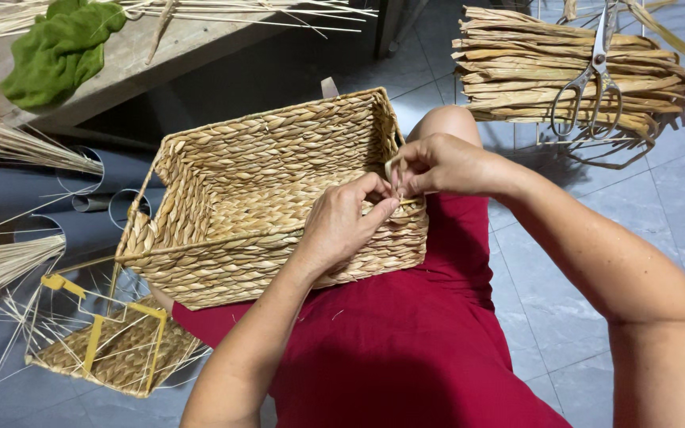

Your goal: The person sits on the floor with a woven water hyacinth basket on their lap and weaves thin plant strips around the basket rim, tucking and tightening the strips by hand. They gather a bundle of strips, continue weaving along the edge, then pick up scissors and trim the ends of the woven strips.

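A rectangular basket (255, 198) woven from braided straw rests on my lap, over my red garment (406, 341). Both hands work at its near right corner. My left hand (342, 222) pinches a straw strand against the rim, fingers closed on it. My right hand (438, 165) grips the same strand end just above the corner, thumb and fingers pressed together. My knee shows behind the basket.
A bundle of flat dried straw (533, 71) lies on a wire rack at the upper right, with metal scissors (592, 79) on top. A half-woven basket on a yellow wire frame (105, 341) sits on the floor at lower left. A green cloth (57, 47) lies on a wooden bench.
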A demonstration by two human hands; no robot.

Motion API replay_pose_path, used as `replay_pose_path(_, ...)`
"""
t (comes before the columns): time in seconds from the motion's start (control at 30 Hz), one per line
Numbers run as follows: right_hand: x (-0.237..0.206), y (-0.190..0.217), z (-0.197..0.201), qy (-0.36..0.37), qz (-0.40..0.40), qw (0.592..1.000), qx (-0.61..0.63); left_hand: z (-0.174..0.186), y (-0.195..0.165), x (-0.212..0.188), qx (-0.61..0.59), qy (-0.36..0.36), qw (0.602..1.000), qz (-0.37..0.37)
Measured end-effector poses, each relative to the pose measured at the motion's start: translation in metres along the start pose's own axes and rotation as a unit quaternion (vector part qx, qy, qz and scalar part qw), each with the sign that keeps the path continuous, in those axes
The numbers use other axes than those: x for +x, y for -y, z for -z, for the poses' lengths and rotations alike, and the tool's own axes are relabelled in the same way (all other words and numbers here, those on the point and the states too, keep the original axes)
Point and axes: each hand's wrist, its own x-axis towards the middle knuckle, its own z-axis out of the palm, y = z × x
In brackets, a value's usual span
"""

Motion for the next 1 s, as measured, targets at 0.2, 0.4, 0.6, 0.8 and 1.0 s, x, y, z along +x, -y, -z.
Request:
replay_pose_path(0.2, 0.0, -0.004, 0.006, 0.06, 0.056, 0.997, 0.013, 0.002, -0.003, 0.001, 0.002, 0.009, 1.0, 0.029)
replay_pose_path(0.4, -0.004, -0.019, 0.012, 0.03, -0.015, 0.997, -0.071, 0.004, -0.007, 0.006, 0.006, 0.026, 0.997, 0.075)
replay_pose_path(0.6, -0.012, -0.019, -0.017, -0.078, 0.144, 0.961, -0.223, -0.001, -0.002, 0.008, 0.029, 0.029, 0.996, 0.076)
replay_pose_path(0.8, -0.046, 0.015, -0.003, -0.178, 0.172, 0.944, -0.219, -0.005, 0.007, 0.013, 0.026, 0.016, 0.999, 0.02)
replay_pose_path(1.0, -0.079, 0.028, -0.053, -0.361, 0.204, 0.869, -0.272, -0.004, 0.007, 0.017, 0.019, 0.058, 0.995, 0.076)
